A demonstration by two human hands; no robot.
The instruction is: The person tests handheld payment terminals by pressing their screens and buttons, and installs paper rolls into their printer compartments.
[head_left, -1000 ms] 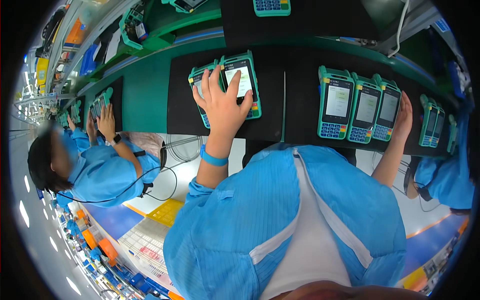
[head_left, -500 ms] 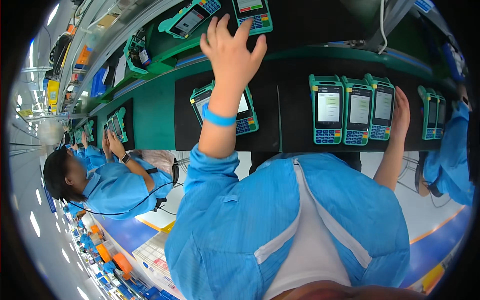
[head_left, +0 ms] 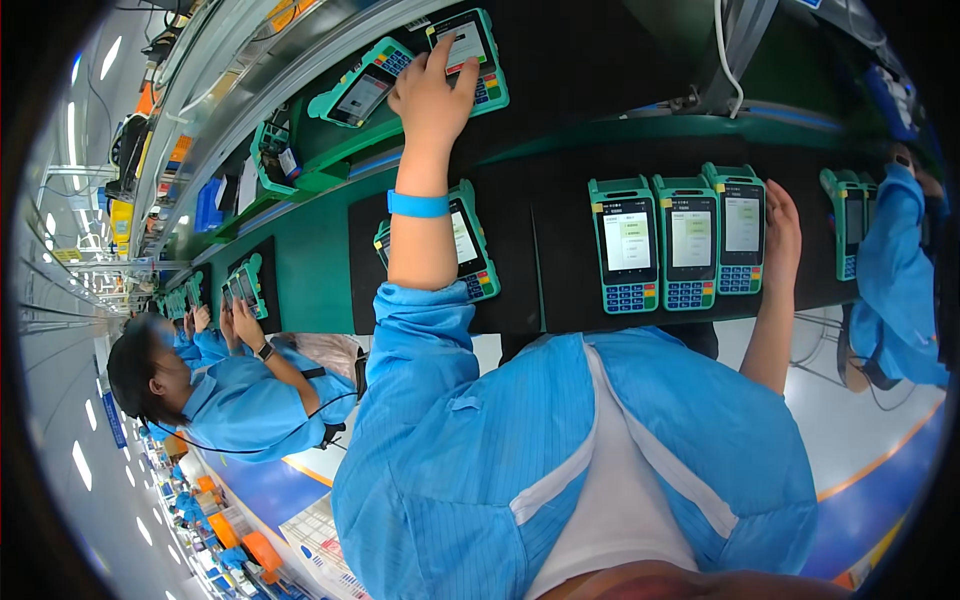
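My left hand point(head_left: 435, 95) reaches far forward and closes over the lower end of a green handheld terminal point(head_left: 478, 42) lying on the raised black belt. A second such terminal point(head_left: 362, 92) lies just left of it. Under my left forearm, with its blue wristband, two more terminals point(head_left: 468, 245) rest on the near black mat point(head_left: 520, 290). To the right, three lit terminals point(head_left: 627, 245) point(head_left: 690, 238) point(head_left: 742, 228) stand side by side. My right hand point(head_left: 780, 235) lies flat against the right edge of the last one, holding nothing.
A co-worker in a blue coat point(head_left: 240, 395) works on terminals point(head_left: 240, 285) to my left. Another person's blue sleeve point(head_left: 895, 270) is at the right, near more terminals point(head_left: 848, 220). A white cable point(head_left: 722, 45) hangs over the green bench rail point(head_left: 640, 125).
My left hand has left the terminal on the near mat and stretched up to the terminal on the far belt. My right hand has stayed beside the three terminals.
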